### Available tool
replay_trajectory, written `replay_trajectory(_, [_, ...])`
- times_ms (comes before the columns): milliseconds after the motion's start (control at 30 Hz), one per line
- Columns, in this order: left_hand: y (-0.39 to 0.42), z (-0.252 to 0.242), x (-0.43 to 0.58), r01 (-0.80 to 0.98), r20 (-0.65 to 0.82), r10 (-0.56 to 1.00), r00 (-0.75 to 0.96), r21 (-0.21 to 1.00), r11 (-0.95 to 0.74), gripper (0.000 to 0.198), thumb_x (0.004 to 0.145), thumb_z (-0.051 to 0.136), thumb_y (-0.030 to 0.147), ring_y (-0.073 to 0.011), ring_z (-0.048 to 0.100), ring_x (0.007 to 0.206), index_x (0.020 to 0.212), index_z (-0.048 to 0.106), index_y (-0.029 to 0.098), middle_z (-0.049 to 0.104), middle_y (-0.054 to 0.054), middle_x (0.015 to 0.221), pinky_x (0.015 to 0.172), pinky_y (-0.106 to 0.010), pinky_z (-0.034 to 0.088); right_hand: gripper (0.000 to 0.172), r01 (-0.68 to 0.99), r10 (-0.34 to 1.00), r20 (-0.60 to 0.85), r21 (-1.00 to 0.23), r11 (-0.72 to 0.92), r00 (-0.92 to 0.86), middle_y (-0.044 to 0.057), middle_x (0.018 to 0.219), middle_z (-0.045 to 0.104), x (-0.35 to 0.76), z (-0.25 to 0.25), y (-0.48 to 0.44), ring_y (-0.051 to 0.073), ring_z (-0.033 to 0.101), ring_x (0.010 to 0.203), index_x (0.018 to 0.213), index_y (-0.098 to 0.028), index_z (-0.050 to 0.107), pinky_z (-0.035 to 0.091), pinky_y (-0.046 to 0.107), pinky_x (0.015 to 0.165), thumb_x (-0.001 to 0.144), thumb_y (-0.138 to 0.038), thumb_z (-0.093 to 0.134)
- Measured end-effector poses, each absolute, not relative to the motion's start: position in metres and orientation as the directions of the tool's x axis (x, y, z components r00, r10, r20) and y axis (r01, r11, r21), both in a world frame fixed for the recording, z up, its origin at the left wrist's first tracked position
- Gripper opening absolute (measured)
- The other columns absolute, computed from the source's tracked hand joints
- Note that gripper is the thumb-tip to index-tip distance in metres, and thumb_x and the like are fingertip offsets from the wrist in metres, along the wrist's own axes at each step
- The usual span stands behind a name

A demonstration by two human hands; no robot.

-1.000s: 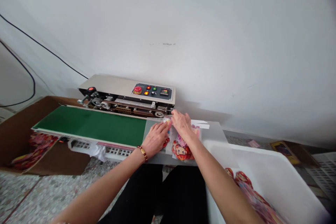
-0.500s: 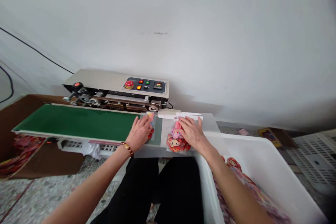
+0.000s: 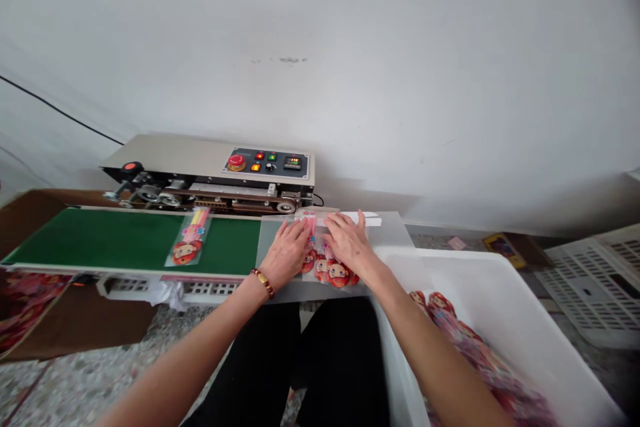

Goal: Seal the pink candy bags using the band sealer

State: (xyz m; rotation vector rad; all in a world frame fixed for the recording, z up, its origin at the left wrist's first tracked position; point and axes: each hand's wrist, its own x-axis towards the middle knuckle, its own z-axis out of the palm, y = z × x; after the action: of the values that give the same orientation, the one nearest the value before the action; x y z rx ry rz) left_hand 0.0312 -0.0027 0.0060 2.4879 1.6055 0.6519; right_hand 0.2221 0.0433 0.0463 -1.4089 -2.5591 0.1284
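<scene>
Several clear plastic packets (image 3: 339, 275), each with a red-haired cartoon head and pink sticks, lie in an overlapping pile on a translucent sheet (image 3: 393, 235). My right hand (image 3: 350, 240) rests over the pile's upper part, fingers spread flat and thumb apart. Beside it, my left hand (image 3: 285, 257) lies flat with its fingertips on the leftmost packet (image 3: 307, 263), partly covering it. A single packet (image 3: 187, 240) sits farther left on the green conveyor belt (image 3: 115, 237), its top end by the sealing machine (image 3: 190, 157).
A white tub (image 3: 500, 287) of similar packets stands to my right. Under the belt's left end is a cardboard box (image 3: 107, 323) with packets inside. A white crate (image 3: 585, 287) stands far right. Behind everything rises a wall (image 3: 350, 47).
One packet has travelled left from under my left hand along the belt. My left hand has moved right onto another packet, close to my right hand. The view has shifted slightly.
</scene>
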Motion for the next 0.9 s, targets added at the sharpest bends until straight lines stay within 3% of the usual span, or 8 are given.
replay_trajectory(267, [-0.005, -0.003, 0.025, 0.878, 0.246, 0.899, 0.362, 0.234, -0.418, 0.049, 0.098, 0.047, 0.022, -0.0294, 0.047, 0.142, 0.147, 0.046, 0.015, 0.054, -0.019, 0.148, 0.122, -0.057, 0.030, 0.036, 0.756, 0.775, 0.133, -0.172, 0.632, -0.618, 0.009, 0.143, 0.061, 0.203, 0.042, 0.048, 0.028, 0.054, 0.129, 0.131, -0.025, 0.063, 0.017, 0.069, 0.119, 0.104, -0.018, 0.040])
replay_trajectory(400, [-0.004, -0.002, 0.023, 0.876, 0.247, 0.895, 0.371, 0.227, -0.426, 0.047, 0.099, 0.046, 0.022, -0.0293, 0.047, 0.142, 0.145, 0.048, 0.015, 0.054, -0.018, 0.149, 0.123, -0.056, 0.029, 0.037, 0.765, 0.787, 0.095, -0.188, 0.616, -0.610, 0.010, 0.140, 0.064, 0.203, 0.040, 0.046, 0.030, 0.053, 0.131, 0.131, -0.025, 0.063, 0.018, 0.071, 0.117, 0.102, -0.017, 0.041])
replay_trajectory(733, [-0.002, -0.001, -0.008, 0.866, 0.209, 0.913, 0.351, 0.299, -0.401, 0.042, 0.096, 0.049, 0.022, -0.0299, 0.047, 0.142, 0.137, 0.053, 0.016, 0.054, -0.017, 0.149, 0.124, -0.057, 0.026, 0.034, 0.860, 0.878, 0.177, -0.188, 0.474, -0.445, 0.009, 0.134, 0.068, 0.261, 0.028, 0.038, 0.034, 0.052, 0.131, 0.121, -0.026, 0.070, 0.014, 0.072, 0.115, 0.098, -0.020, 0.045])
replay_trajectory(900, [-0.003, -0.008, -0.047, 0.848, 0.274, 0.918, 0.285, 0.374, -0.375, 0.037, 0.097, 0.047, 0.030, -0.0296, 0.053, 0.136, 0.130, 0.060, 0.018, 0.059, -0.016, 0.144, 0.124, -0.056, 0.027, 0.035, 0.854, 0.873, 0.188, -0.197, 0.482, -0.449, 0.010, 0.140, 0.064, 0.273, 0.029, 0.029, 0.035, 0.049, 0.135, 0.121, -0.024, 0.070, 0.013, 0.072, 0.116, 0.099, -0.020, 0.044])
